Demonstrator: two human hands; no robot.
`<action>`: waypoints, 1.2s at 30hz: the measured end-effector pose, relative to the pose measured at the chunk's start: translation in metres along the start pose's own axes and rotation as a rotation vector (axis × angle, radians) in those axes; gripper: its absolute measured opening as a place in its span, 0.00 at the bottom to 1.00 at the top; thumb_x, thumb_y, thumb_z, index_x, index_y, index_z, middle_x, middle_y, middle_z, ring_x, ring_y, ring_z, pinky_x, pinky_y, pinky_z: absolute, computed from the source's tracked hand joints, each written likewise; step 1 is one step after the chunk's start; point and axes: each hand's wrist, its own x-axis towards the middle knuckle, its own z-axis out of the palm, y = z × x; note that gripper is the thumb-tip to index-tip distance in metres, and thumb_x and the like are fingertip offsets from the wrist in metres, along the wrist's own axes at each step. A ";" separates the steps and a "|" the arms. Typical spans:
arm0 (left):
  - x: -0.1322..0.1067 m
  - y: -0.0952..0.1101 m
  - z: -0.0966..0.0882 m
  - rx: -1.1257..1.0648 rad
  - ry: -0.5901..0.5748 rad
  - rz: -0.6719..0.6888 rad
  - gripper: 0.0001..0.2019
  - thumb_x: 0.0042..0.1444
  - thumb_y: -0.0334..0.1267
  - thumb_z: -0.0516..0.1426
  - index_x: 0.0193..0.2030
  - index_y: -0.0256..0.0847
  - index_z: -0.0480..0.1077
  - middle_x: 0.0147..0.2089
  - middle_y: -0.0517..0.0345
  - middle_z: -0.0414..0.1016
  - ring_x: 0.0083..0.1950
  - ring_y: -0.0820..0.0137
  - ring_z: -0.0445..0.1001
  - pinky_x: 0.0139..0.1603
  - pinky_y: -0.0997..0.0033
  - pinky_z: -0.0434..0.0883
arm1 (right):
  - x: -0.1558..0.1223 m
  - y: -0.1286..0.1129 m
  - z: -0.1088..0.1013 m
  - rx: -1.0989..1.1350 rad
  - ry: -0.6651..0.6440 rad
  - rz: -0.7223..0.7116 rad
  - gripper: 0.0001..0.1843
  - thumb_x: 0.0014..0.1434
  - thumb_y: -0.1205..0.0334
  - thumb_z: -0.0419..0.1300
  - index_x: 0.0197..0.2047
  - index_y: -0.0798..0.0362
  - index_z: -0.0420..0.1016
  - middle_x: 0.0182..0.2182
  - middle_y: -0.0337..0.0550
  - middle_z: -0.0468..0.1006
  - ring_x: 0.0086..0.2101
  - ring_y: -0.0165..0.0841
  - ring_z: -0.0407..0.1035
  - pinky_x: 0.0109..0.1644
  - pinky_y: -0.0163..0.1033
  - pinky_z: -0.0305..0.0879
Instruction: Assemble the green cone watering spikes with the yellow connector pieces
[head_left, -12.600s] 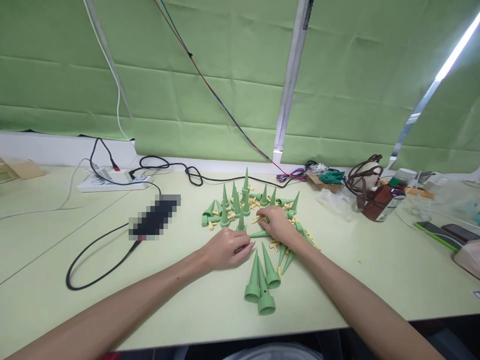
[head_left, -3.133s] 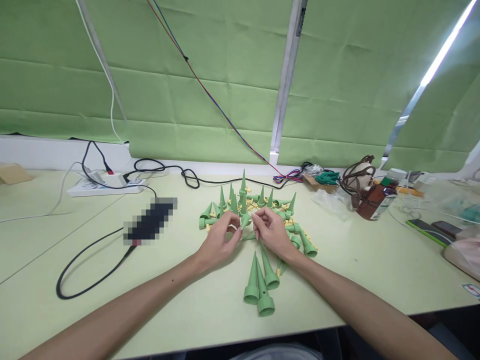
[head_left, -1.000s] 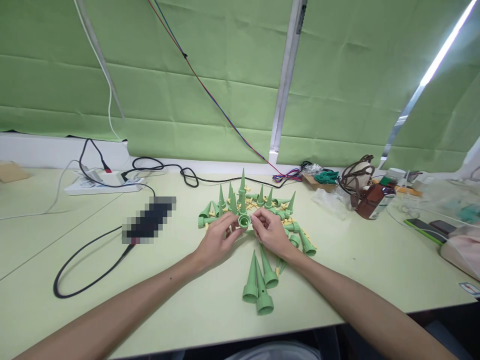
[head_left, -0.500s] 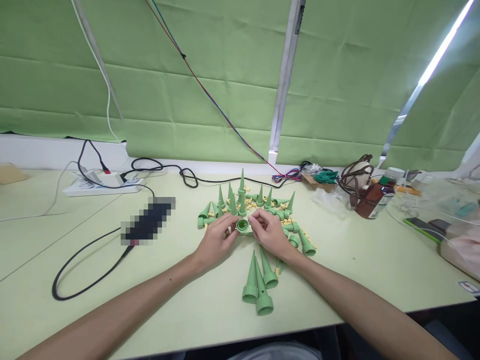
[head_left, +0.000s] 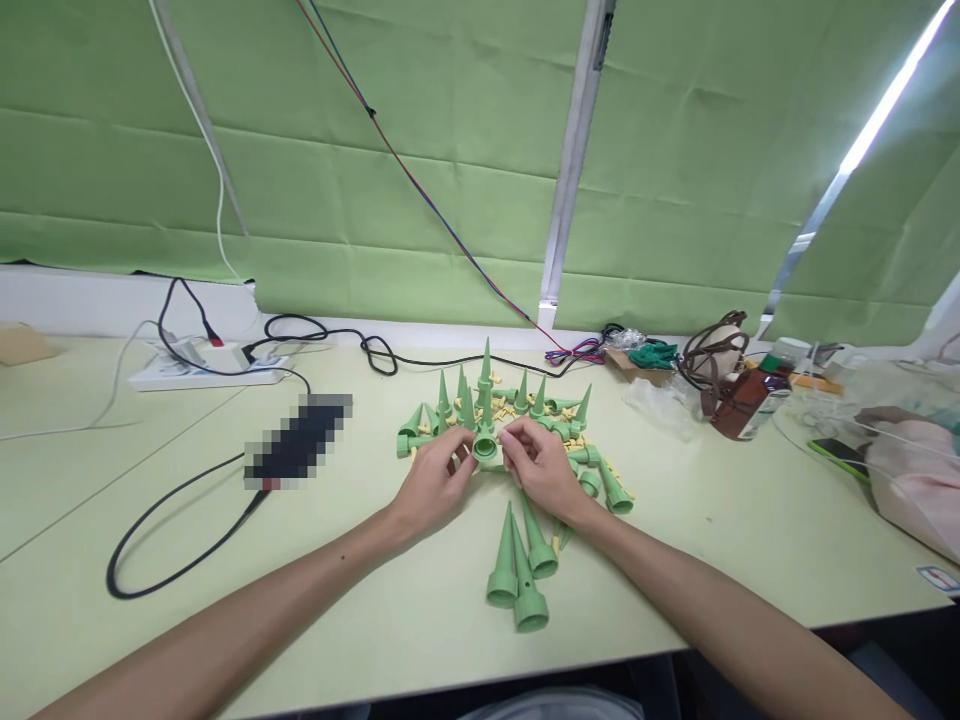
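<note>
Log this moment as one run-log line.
left hand: holds green cone | right hand: pinches at cone's rim | near: three cones lying | behind: cone pile | surface: table

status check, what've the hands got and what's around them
Left hand and right hand both pinch one green plastic cone spike, open end toward camera. Pile of green cones and small yellow pieces right behind.
</note>
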 end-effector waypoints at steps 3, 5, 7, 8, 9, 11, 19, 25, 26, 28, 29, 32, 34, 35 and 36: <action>0.001 0.001 -0.001 -0.002 -0.046 0.006 0.10 0.63 0.34 0.48 0.35 0.39 0.69 0.32 0.57 0.71 0.32 0.70 0.67 0.30 0.73 0.64 | 0.000 0.000 0.000 0.017 -0.002 -0.010 0.16 0.67 0.48 0.54 0.36 0.51 0.68 0.23 0.35 0.68 0.21 0.27 0.61 0.24 0.33 0.57; 0.001 0.001 -0.002 -0.020 -0.064 0.003 0.10 0.63 0.34 0.48 0.34 0.39 0.68 0.32 0.57 0.70 0.32 0.70 0.67 0.30 0.72 0.64 | 0.000 0.000 0.000 0.022 -0.007 -0.014 0.15 0.67 0.49 0.53 0.35 0.51 0.69 0.23 0.35 0.68 0.21 0.27 0.61 0.25 0.33 0.58; 0.001 0.002 -0.003 -0.042 -0.070 -0.004 0.11 0.64 0.34 0.47 0.33 0.39 0.68 0.31 0.58 0.69 0.31 0.70 0.67 0.31 0.71 0.64 | 0.000 0.000 0.000 0.021 -0.009 -0.014 0.16 0.67 0.49 0.53 0.35 0.51 0.69 0.23 0.35 0.68 0.21 0.28 0.61 0.25 0.34 0.58; 0.001 0.002 -0.004 -0.054 -0.072 -0.009 0.12 0.65 0.35 0.47 0.32 0.39 0.67 0.29 0.58 0.69 0.31 0.70 0.66 0.32 0.71 0.64 | 0.000 0.000 0.000 0.020 -0.007 -0.015 0.16 0.67 0.48 0.53 0.35 0.51 0.69 0.23 0.35 0.68 0.21 0.27 0.61 0.25 0.34 0.58; 0.001 0.002 -0.004 -0.069 -0.072 -0.017 0.15 0.66 0.37 0.46 0.30 0.39 0.66 0.28 0.59 0.68 0.30 0.70 0.66 0.33 0.70 0.64 | 0.001 0.000 0.000 0.019 -0.006 -0.017 0.16 0.67 0.48 0.53 0.35 0.51 0.69 0.23 0.35 0.67 0.21 0.27 0.61 0.25 0.34 0.58; 0.000 0.000 -0.003 -0.107 -0.069 -0.043 0.20 0.69 0.41 0.43 0.27 0.40 0.64 0.25 0.60 0.67 0.29 0.70 0.66 0.33 0.69 0.64 | 0.001 0.000 -0.001 0.014 -0.005 -0.020 0.16 0.68 0.49 0.53 0.35 0.51 0.69 0.22 0.35 0.67 0.21 0.27 0.61 0.25 0.34 0.58; -0.002 -0.007 0.000 -0.201 -0.060 -0.100 0.24 0.70 0.49 0.41 0.28 0.39 0.65 0.22 0.61 0.65 0.28 0.69 0.67 0.33 0.69 0.64 | 0.000 -0.001 -0.001 -0.012 -0.034 -0.027 0.14 0.68 0.52 0.53 0.34 0.51 0.68 0.22 0.35 0.68 0.21 0.26 0.61 0.26 0.33 0.58; 0.000 -0.002 -0.003 -0.143 -0.117 0.009 0.22 0.70 0.47 0.42 0.27 0.39 0.62 0.25 0.61 0.64 0.30 0.71 0.65 0.36 0.70 0.63 | 0.001 0.002 -0.002 -0.022 -0.039 -0.011 0.16 0.69 0.51 0.52 0.32 0.51 0.67 0.21 0.34 0.67 0.20 0.27 0.61 0.26 0.33 0.58; 0.000 -0.002 -0.004 -0.121 -0.128 0.024 0.21 0.70 0.46 0.42 0.28 0.39 0.62 0.25 0.61 0.64 0.30 0.71 0.65 0.36 0.70 0.63 | 0.001 0.002 -0.002 -0.023 -0.039 -0.009 0.17 0.69 0.50 0.52 0.32 0.51 0.66 0.20 0.34 0.67 0.20 0.27 0.61 0.26 0.34 0.58; 0.000 0.000 -0.004 -0.096 -0.142 0.026 0.19 0.69 0.47 0.44 0.31 0.39 0.64 0.25 0.62 0.63 0.30 0.71 0.64 0.35 0.70 0.63 | 0.002 0.004 -0.003 -0.025 -0.034 -0.010 0.17 0.69 0.50 0.52 0.31 0.51 0.66 0.19 0.34 0.68 0.19 0.27 0.61 0.26 0.34 0.58; 0.000 0.000 -0.004 -0.090 -0.144 0.016 0.18 0.69 0.47 0.45 0.33 0.39 0.65 0.26 0.63 0.63 0.30 0.71 0.64 0.34 0.71 0.63 | 0.002 0.004 -0.003 -0.026 -0.031 -0.010 0.18 0.69 0.50 0.52 0.31 0.51 0.66 0.19 0.34 0.68 0.19 0.27 0.61 0.26 0.34 0.58; -0.001 -0.001 -0.003 -0.102 -0.143 -0.016 0.15 0.67 0.48 0.49 0.39 0.39 0.66 0.32 0.61 0.66 0.29 0.73 0.65 0.31 0.72 0.63 | 0.002 0.005 -0.003 -0.032 -0.035 -0.003 0.18 0.69 0.49 0.52 0.31 0.51 0.66 0.18 0.33 0.67 0.19 0.28 0.61 0.26 0.34 0.58; -0.001 -0.001 -0.002 -0.116 -0.142 -0.025 0.14 0.66 0.48 0.51 0.39 0.39 0.66 0.34 0.60 0.67 0.29 0.74 0.66 0.30 0.73 0.64 | 0.002 0.005 -0.003 -0.043 -0.039 0.003 0.18 0.69 0.50 0.52 0.31 0.51 0.66 0.17 0.33 0.67 0.18 0.28 0.61 0.26 0.34 0.59; -0.002 -0.001 -0.002 -0.118 -0.141 -0.022 0.14 0.65 0.48 0.52 0.39 0.39 0.66 0.34 0.60 0.67 0.29 0.74 0.66 0.30 0.74 0.65 | 0.002 0.006 -0.003 -0.049 -0.039 0.005 0.18 0.69 0.50 0.52 0.31 0.51 0.66 0.17 0.33 0.67 0.18 0.28 0.61 0.26 0.34 0.59; -0.002 -0.001 -0.002 -0.114 -0.138 -0.016 0.13 0.65 0.48 0.53 0.38 0.39 0.66 0.34 0.61 0.67 0.29 0.74 0.66 0.30 0.74 0.65 | 0.002 0.006 -0.003 -0.055 -0.038 0.006 0.18 0.69 0.50 0.52 0.30 0.51 0.65 0.17 0.33 0.67 0.18 0.28 0.61 0.26 0.34 0.59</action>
